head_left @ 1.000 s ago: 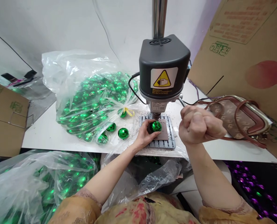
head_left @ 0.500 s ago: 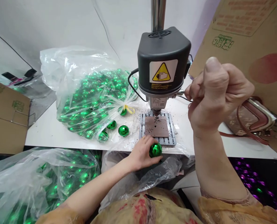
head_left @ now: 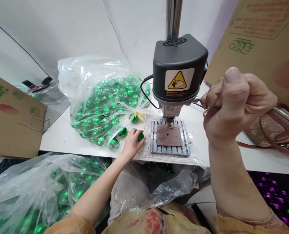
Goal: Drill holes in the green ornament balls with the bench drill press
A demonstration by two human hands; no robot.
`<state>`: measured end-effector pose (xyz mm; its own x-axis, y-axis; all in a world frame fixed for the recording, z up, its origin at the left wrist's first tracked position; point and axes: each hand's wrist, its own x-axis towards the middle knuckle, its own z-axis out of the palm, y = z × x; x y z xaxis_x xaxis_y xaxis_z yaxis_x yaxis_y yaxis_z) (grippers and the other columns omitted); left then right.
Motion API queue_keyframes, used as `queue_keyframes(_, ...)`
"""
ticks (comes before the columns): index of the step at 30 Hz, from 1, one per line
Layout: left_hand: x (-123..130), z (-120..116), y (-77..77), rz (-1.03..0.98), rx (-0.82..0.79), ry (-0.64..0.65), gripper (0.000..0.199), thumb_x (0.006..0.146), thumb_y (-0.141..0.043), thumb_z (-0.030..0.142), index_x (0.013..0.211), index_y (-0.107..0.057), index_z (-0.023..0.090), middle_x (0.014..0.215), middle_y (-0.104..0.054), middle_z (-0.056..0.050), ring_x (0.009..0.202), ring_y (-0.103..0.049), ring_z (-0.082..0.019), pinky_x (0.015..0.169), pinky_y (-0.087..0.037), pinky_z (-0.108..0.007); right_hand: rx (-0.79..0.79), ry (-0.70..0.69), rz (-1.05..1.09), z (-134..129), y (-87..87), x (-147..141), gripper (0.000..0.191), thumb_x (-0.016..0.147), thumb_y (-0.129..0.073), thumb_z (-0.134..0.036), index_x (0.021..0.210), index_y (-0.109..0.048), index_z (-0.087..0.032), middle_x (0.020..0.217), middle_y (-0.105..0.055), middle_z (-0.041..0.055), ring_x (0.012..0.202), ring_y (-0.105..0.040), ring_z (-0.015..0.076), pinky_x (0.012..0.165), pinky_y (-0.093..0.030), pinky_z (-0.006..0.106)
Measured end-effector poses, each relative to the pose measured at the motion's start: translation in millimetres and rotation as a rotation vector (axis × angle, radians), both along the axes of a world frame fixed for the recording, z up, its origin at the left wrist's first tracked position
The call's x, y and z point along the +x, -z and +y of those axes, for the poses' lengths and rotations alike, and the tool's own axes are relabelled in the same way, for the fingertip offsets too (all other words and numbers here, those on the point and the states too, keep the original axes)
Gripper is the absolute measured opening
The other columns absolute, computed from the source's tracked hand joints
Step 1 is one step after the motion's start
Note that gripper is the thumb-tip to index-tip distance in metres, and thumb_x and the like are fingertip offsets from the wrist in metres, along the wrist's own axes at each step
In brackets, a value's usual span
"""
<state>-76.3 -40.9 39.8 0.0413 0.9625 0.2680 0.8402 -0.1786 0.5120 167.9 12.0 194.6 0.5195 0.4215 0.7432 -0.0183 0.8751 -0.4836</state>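
Observation:
My left hand (head_left: 132, 142) is on the white tabletop, its fingers curled round a shiny green faceted ball (head_left: 141, 137). Two more such balls lie just left of it, one a loose green ball (head_left: 122, 132), the other a green ball (head_left: 114, 143) at the bag's edge. My right hand (head_left: 237, 104) is raised in a fist on the feed lever (head_left: 197, 100) of a black bench drill press (head_left: 180, 70); most of the lever is hidden by the fist. Below the chuck (head_left: 169, 119), a brown plate (head_left: 169, 138) with a small hole sits on the slotted metal base (head_left: 169, 150), strewn with dark shavings.
A tied clear bag (head_left: 105, 110) full of green balls rests on the table, left of the drill. Another open bag (head_left: 61, 191) of green balls is below the table edge. Cardboard boxes flank both sides. A handbag (head_left: 281, 126) stands at right; purple balls (head_left: 273, 191) lie below.
My left hand has left the table's front edge, where it held a green ball, and moved up-left to another ball on the table. The first ball is out of sight. My right hand stays on the lever.

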Motion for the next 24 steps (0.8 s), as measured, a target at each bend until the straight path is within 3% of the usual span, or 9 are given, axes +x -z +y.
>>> queue_keyframes(5,42.7,25.2,2.1,-0.733,-0.088,0.129,0.053,0.082,-0.073,0.045,0.126,-0.056,0.021,0.112,-0.066,-0.008,0.103,-0.064,-0.022,0.092,-0.051,-0.037,-0.042,0.015,-0.026,-5.5,-0.8,-1.8,0.045,0.087,-0.059,-0.029,0.048,-0.038,-0.019,0.043,-0.037,-0.0057,0.040,-0.036,0.0062,0.044,-0.025,0.028)
queue_keyframes(8,64.5,42.5,12.0,-0.962,-0.156,0.208,0.059,0.077,-0.079,0.050,0.122,-0.057,0.019,0.116,-0.066,-0.009,0.109,-0.063,-0.024,0.097,-0.049,-0.039,-0.025,0.016,-0.028,-5.3,-0.6,-1.9,0.046,0.087,-0.060,-0.029,0.049,-0.036,-0.019,0.043,-0.036,-0.0061,0.040,-0.034,0.0052,0.043,-0.025,0.027)
queue_keyframes(15,74.0,56.5,33.6,-0.955,-0.188,0.322,0.061,0.076,-0.080,0.048,0.124,-0.056,0.018,0.123,-0.065,-0.011,0.118,-0.059,-0.028,0.106,-0.044,-0.044,-0.043,-0.021,-0.052,-3.6,1.7,0.4,0.050,0.087,-0.061,-0.035,0.051,-0.030,-0.019,0.044,-0.034,-0.0061,0.040,-0.032,0.0055,0.043,-0.027,0.028)
queue_keyframes(24,79.3,46.2,29.7,-0.799,-0.155,0.463,0.058,0.076,-0.081,0.041,0.125,-0.056,0.021,0.135,-0.060,-0.011,0.131,-0.052,-0.030,0.115,-0.036,-0.046,-0.037,-0.027,-0.036,-4.2,1.8,-0.4,0.048,0.087,-0.062,-0.034,0.053,-0.030,-0.020,0.045,-0.034,-0.0061,0.041,-0.032,0.0047,0.043,-0.028,0.028)
